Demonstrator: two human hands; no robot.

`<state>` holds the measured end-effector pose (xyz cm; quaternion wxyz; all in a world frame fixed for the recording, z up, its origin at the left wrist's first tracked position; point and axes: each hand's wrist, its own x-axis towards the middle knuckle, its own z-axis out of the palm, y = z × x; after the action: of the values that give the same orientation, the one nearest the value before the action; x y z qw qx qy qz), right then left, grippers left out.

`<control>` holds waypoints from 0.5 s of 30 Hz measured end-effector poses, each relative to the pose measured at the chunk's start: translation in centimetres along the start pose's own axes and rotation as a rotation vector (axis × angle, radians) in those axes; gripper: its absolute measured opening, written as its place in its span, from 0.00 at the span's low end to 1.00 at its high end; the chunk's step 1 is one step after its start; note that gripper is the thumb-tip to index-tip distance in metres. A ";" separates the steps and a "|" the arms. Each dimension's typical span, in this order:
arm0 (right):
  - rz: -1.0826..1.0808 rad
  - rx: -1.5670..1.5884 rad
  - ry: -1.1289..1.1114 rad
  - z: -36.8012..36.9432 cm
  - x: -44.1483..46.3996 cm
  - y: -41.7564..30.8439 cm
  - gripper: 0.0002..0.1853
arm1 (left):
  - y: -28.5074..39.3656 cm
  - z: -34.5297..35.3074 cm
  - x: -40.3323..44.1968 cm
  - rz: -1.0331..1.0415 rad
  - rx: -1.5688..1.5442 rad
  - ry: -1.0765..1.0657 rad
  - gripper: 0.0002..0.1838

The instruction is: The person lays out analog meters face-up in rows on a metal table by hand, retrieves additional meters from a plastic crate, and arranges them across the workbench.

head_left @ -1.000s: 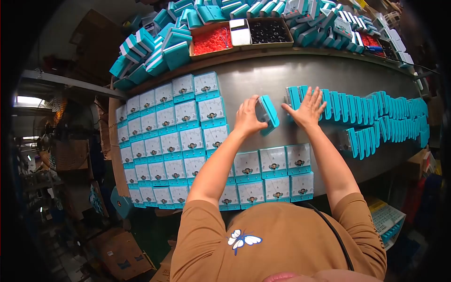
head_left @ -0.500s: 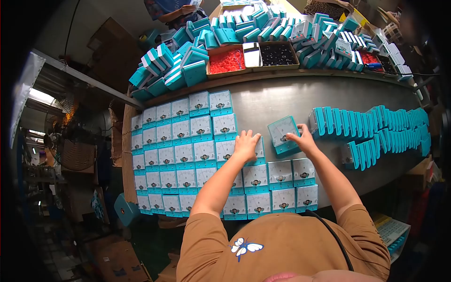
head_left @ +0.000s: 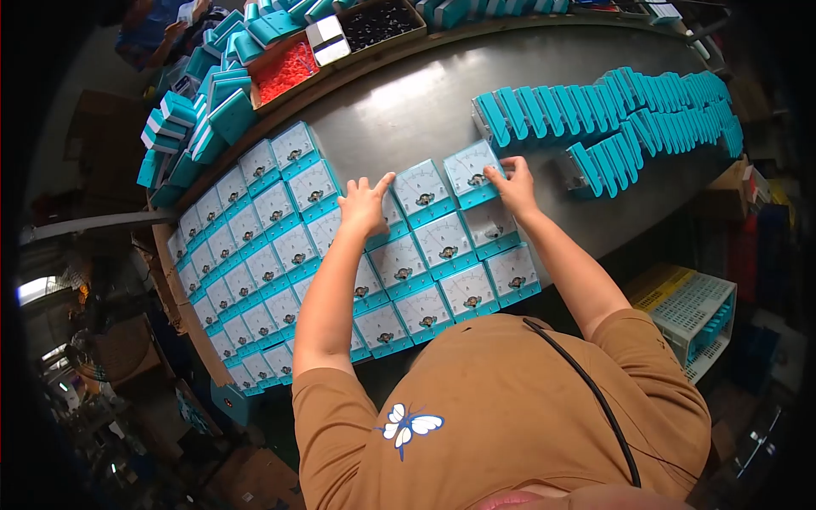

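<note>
My right hand (head_left: 515, 184) grips a teal panel meter (head_left: 472, 168) with a white dial face, thumb on its front and fingers round its right side. This meter lies at the right end of a row, just above another meter (head_left: 491, 224). My left hand (head_left: 364, 208) rests with fingers spread on the meters, partly covering one (head_left: 389, 216). Between the hands sits a further meter (head_left: 421, 189). Several rows of the same meters (head_left: 293, 246) lie face up and close together on the metal table (head_left: 382, 110).
Teal meters standing on edge form two lines (head_left: 552, 115) at the right. Along the back, a ledge holds a box of red parts (head_left: 285, 70), a box of black parts (head_left: 382, 24) and piled teal cases (head_left: 229, 115). A crate (head_left: 688, 314) stands at lower right.
My view has turned and shifted. The row under my left hand now extends further right, with a meter between my hands and another in my right hand at the row's end.
</note>
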<state>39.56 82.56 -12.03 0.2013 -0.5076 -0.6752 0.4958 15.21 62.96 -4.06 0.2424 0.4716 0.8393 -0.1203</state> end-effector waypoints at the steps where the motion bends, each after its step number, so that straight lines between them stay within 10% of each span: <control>1: -0.032 -0.120 0.002 0.5 -0.4 -0.9 0.32 | 0.1 -0.1 0.0 -0.003 0.005 -0.010 0.66; 6: -0.353 -0.762 0.055 1.3 -1.7 -2.6 0.30 | -0.3 0.0 0.5 0.048 -0.110 0.042 0.60; 11: -0.704 -0.463 0.305 -5.2 2.2 -6.2 0.27 | 2.5 -0.9 5.8 0.211 -0.477 0.277 0.52; 15: -0.486 -0.711 0.386 -3.3 9.1 -3.3 0.37 | 10.4 -0.9 12.8 0.303 -0.798 0.368 0.56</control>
<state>36.79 92.19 -9.82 0.2469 -0.4552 -0.8527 0.0690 18.17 78.23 -9.65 0.2667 0.4722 0.7707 0.3345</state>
